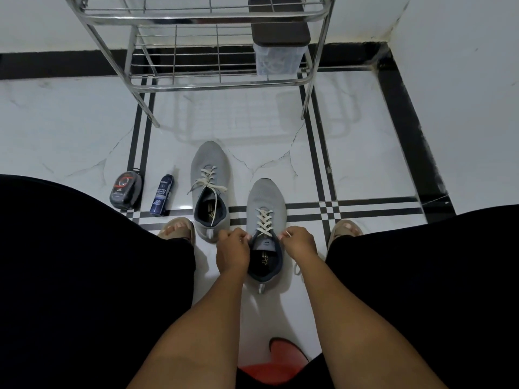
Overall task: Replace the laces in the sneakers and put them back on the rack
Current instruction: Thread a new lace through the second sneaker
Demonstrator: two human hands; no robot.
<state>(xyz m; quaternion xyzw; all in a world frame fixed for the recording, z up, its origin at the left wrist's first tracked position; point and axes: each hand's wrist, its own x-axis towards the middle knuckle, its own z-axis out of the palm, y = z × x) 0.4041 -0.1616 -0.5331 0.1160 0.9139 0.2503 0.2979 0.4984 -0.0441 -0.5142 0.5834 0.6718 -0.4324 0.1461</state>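
The sneaker [265, 217] between the left hand [232, 252] and the right hand [299, 244] has a grey knitted cloth upper, matt and finely textured, with a dark smooth lining at the collar. Its laces [264, 221] are flat woven cloth, off-white and matt. The second sneaker [209, 178], just beyond the left hand, is of the same knitted cloth. The floor [365, 164] under both hands is glossy white tile, smooth like marble, and it mirrors the rack [196, 85] far ahead of the hands, which is shiny bare metal wire and tube. Left of the left hand, a spray can [162, 196] looks glossy.
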